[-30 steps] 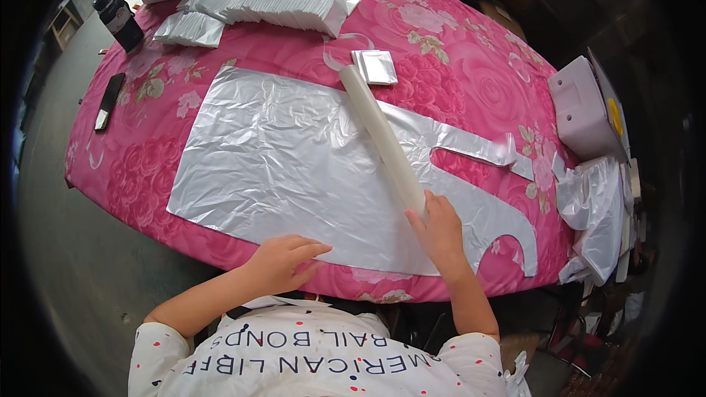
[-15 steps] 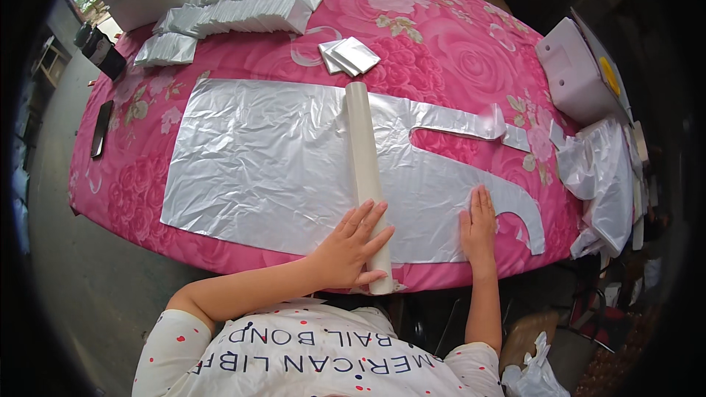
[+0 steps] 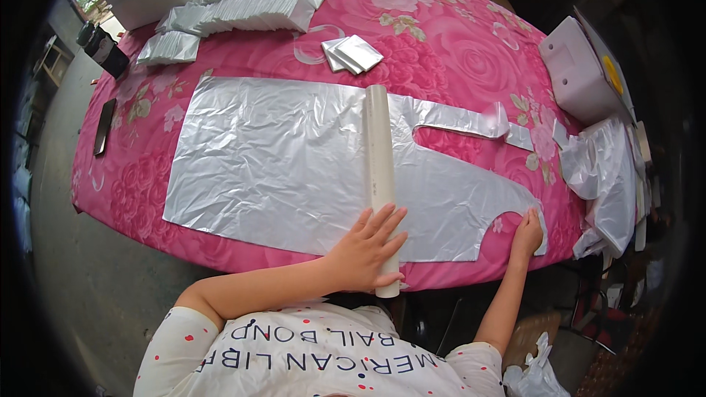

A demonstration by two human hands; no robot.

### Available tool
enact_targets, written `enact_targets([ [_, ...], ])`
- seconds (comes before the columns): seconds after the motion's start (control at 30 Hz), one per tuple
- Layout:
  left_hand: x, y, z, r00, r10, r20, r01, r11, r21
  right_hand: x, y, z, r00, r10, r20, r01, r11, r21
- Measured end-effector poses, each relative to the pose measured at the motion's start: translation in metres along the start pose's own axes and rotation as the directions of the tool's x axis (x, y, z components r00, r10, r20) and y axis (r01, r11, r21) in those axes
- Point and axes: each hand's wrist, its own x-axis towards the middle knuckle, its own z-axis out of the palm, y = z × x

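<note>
Since half a second ago, the right hand (image 3: pixel 528 233) has slid farther right to the near right corner of the silver plastic sheet (image 3: pixel 279 162), pressing it flat with fingers loosely curled (nothing gripped). Left hand (image 3: pixel 368 250) lies open, fingers spread, atop the near end of the white tube (image 3: pixel 381 169), so the sheet looks pinned and stretched. Its long axis runs near to far across the sheet on the pink floral bench (image 3: pixel 456 44). Folded silver packets (image 3: pixel 353 54) lie beyond.
</note>
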Motion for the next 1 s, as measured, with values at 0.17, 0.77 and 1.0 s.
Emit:
enact_targets([
  [0.17, 0.004, 0.003, 0.000, 1.000, -0.009, 0.006, 0.009, 1.000, 0.005, -0.003, -0.047, -0.031, 0.991, -0.095, -0.090, 0.099, 0.994, 0.037],
  [0.77, -0.074, -0.123, -0.099, 0.669, -0.685, 0.290, 0.592, 0.256, -0.764, -0.130, -0.244, -0.114, 0.637, -0.743, 0.205, 0.308, 0.488, 0.817],
  [1.0, -0.129, -0.158, -0.175, 0.815, -0.467, -0.343, 0.560, 0.787, 0.261, -0.150, -0.219, -0.108, 0.625, -0.346, 0.700, 0.011, 0.900, 0.435],
])
